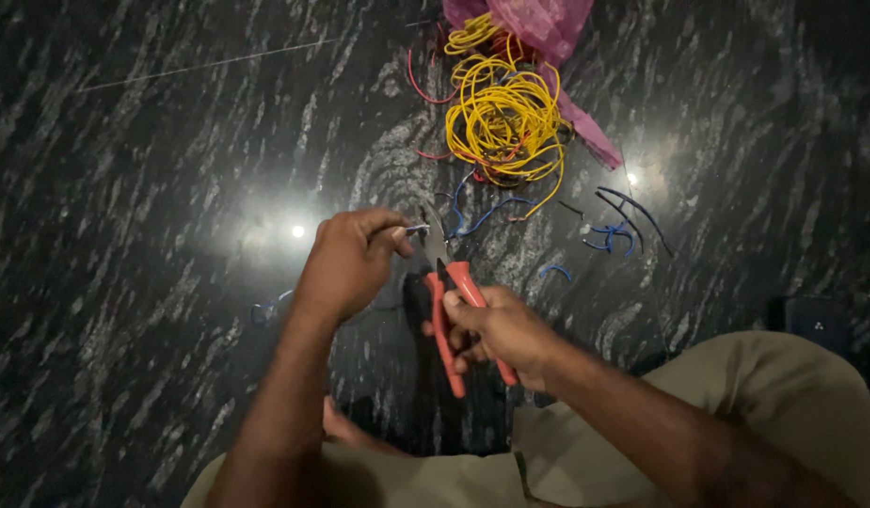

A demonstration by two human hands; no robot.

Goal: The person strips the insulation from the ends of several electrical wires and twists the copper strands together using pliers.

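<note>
Wire end (414,229) between left hand (348,263) grip and pliers (451,301) tips

Reaching forward with both bare forearms from the bottom edge, converging toward the middle. Curling the left hand (348,263) into a loose fist, knuckles up, pinching thumb against forefinger at its right side. Holding the right hand (505,331) lower and just to the right, fingers wrapping closed, thumb lying along the top and pointing up-left. Keeping the two hands near each other but apart, wrists straight, left arm steeper than the right.
</note>
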